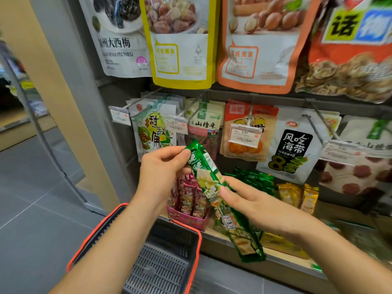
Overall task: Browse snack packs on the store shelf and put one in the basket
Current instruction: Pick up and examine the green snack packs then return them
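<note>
Pinched at its top end by the left hand and clasped mid-length by the right hand: green snack strip, slanting before the shelf, above the basket. Likely light, floppy, slick-wrapped; best taken at the seams between packs.

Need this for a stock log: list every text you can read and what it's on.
"CALIFORNIA PRUNES", "大西梅": prune pouch
"甜酸角": leftmost hanging pack
"13.80": second price tag
"山楂条": second hanging pack
"3.90": third price tag
"风吃海带", "8": white pack
"话": red pouch
Too blurred: green snack pack, first price tag.
</note>
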A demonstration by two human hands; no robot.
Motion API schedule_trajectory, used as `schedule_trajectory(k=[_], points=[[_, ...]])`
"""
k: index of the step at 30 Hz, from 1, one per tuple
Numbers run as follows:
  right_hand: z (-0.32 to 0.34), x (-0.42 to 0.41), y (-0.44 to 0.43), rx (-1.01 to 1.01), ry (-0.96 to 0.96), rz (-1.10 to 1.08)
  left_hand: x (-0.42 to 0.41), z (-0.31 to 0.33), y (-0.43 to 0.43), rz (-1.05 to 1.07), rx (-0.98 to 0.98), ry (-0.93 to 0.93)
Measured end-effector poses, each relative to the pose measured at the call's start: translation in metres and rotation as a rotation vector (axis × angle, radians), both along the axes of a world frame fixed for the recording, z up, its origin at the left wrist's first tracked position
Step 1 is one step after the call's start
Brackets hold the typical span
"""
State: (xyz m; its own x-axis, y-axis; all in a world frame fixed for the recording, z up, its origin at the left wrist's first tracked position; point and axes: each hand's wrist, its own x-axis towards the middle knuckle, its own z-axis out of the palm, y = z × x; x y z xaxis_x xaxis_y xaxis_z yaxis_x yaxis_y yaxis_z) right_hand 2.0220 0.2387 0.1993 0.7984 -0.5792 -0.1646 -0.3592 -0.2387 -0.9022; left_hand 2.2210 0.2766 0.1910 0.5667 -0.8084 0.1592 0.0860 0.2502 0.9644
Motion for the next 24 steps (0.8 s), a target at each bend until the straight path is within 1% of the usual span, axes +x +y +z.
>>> schedule_trajectory(k=[3, 6, 7, 11, 15, 17, 19, 20, 22, 24], points=[[-0.011, -0.008, 0.020, -0.014, -0.135, -0.096, -0.005, 0.002, 0.002, -0.038, -0.048, 0.132], [-0.018, -0.012, 0.030, 0.093, -0.241, -0.179, -0.006, 0.002, 0.005, -0.072, -0.038, 0.156], [-0.020, -0.013, 0.030, 0.090, -0.249, -0.193, -0.006, 0.001, 0.006, -0.099, -0.026, 0.154], [-0.035, -0.013, 0.026, -0.188, -0.178, -0.246, -0.005, 0.001, 0.007, -0.156, 0.007, 0.104], [-0.042, -0.013, 0.026, -0.387, -0.067, -0.308, -0.006, -0.002, 0.007, -0.241, 0.056, -0.049], [-0.045, -0.016, 0.026, -0.534, 0.026, -0.320, -0.009, -0.005, 0.005, -0.208, 0.100, -0.120], [-0.045, -0.016, 0.028, -0.685, 0.098, -0.326, -0.012, -0.009, 0.003, -0.148, 0.115, -0.149], [-0.046, -0.016, 0.028, -0.720, 0.108, -0.333, -0.012, -0.011, 0.002, -0.113, 0.122, -0.157], [-0.045, -0.015, 0.028, -0.721, 0.094, -0.325, -0.013, -0.013, 0.000, -0.068, 0.127, -0.138], [-0.043, -0.015, 0.027, -0.633, 0.062, -0.269, -0.014, -0.013, -0.001, -0.055, 0.114, -0.074]])
